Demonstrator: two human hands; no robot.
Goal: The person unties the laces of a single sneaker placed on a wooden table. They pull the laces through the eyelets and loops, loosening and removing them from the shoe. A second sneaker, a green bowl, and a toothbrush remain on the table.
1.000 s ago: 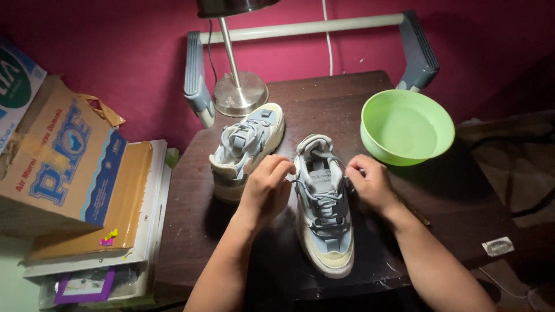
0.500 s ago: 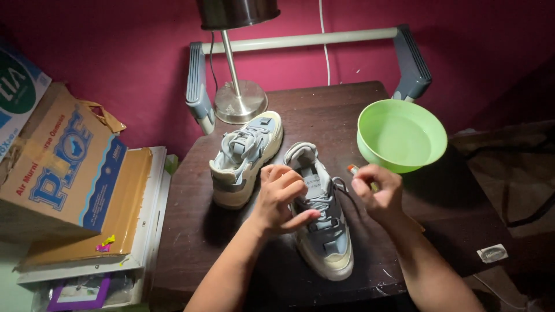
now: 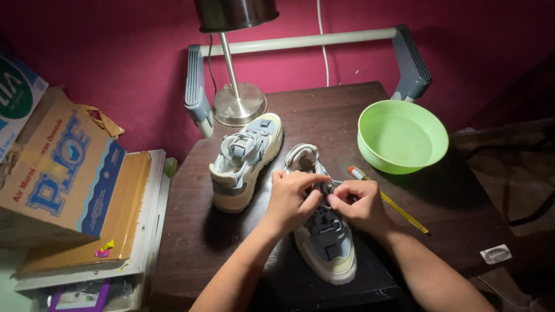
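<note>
Two shoes sit on the dark table [image 3: 347,115] in the head view; we work on the near shoe [image 3: 325,242] at centre frame, its toe toward the lower edge. Our left hand [image 3: 292,199] and right hand [image 3: 359,203] meet over its dark laces [image 3: 324,219], fingers pinched narrow on them near the top eyelets; the lacing looks unfinished. The other shoe [image 3: 243,159] waits untouched at upper left of centre; a green bowl [image 3: 402,136] stands upper right; a yellow pencil [image 3: 390,201] lies beside our right hand.
</note>
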